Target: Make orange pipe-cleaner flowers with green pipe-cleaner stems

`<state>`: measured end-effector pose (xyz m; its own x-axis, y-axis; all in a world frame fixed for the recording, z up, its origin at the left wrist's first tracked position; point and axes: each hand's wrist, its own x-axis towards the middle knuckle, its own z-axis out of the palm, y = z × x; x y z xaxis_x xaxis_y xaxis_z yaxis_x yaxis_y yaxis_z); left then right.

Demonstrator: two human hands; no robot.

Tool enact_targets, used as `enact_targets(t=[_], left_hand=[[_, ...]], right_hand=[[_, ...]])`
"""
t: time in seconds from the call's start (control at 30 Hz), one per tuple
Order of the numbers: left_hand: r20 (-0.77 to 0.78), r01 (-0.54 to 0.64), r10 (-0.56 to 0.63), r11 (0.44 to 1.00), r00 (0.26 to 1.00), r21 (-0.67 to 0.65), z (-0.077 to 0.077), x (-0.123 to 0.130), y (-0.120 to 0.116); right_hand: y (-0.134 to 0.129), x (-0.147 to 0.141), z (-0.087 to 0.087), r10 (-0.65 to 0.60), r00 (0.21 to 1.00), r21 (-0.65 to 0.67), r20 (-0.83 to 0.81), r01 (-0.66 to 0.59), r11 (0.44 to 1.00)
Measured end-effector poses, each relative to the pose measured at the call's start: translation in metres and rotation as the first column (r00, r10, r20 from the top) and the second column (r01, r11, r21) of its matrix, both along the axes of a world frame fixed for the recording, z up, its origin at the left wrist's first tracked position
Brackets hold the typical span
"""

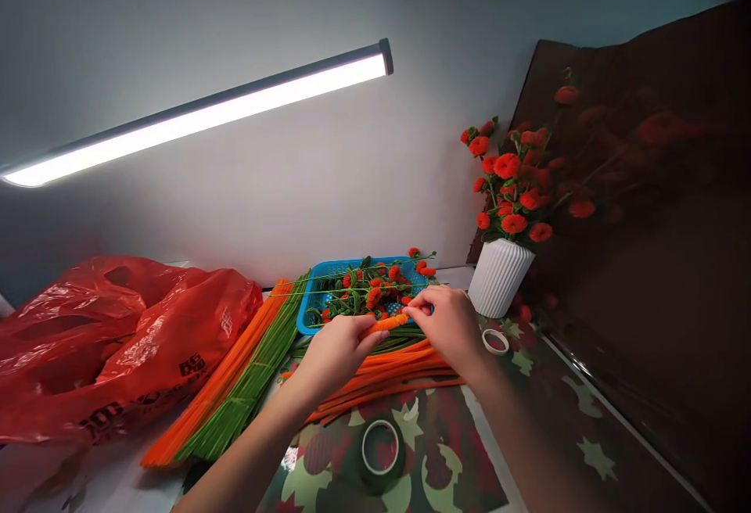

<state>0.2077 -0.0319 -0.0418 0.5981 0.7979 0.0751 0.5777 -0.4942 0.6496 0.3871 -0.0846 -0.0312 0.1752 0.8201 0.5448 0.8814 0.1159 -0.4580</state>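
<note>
The left hand (346, 345) and the right hand (449, 321) met just right of the frame's center, both closed on one short orange coiled piece (390, 324), the left thumb and fingers pinching its left end and the right fingertips its right end. The piece lay roughly level between them, in front of a blue basket (305, 306) that held red flowers on green stems (374, 296). Below the hands, loose orange stems (404, 362) spread across a patterned cloth (458, 450), and a roll of dark green tape (381, 450) rested at the lower center. A smaller white ring (496, 342) was right of the right wrist. Left of the basket, a bundle of orange stems (217, 376) and a bundle of green stems (240, 392) ran side by side down toward the lower left, next to a crumpled red plastic bag (129, 341). At right, a ribbed white vase (501, 278) held red flowers with green stems (508, 165), beside a dark glossy panel (645, 263). A lit tube lamp (205, 120) slanted across the upper left.
</note>
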Motion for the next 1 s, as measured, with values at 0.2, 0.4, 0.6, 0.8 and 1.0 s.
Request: enact_targets(t=[0.2, 0.4, 0.6, 0.8, 1.0], left_hand=[[0.502, 0.197, 0.041, 0.89, 0.864, -0.412, -0.009, 0.014, -0.004], [0.735, 0.59, 0.146, 0.503, 0.662, -0.631, -0.02, 0.026, -0.025], [0.762, 0.724, 0.039, 0.285, 0.646, -0.628, -0.029, 0.02, -0.02], [0.722, 0.722, -0.019, 0.012, 0.692, -0.692, -0.035, 0.018, -0.02], [0.731, 0.715, -0.102, -0.154, 0.675, -0.682, -0.06, 0.021, -0.037]], right_hand=[[-0.004, -0.02, -0.008, 0.059, 0.991, 0.514, -0.118, 0.01, 0.858], [0.008, -0.019, -0.011, 0.563, 0.446, 0.56, -0.696, -0.154, 0.814], [0.017, -0.015, -0.018, 0.571, 0.173, 0.48, -0.803, -0.381, 0.79], [0.016, -0.013, -0.028, 0.55, 0.018, 0.421, -0.835, -0.622, 0.66], [0.019, -0.027, -0.058, 0.65, -0.06, 0.464, -0.758, -0.749, 0.472]])
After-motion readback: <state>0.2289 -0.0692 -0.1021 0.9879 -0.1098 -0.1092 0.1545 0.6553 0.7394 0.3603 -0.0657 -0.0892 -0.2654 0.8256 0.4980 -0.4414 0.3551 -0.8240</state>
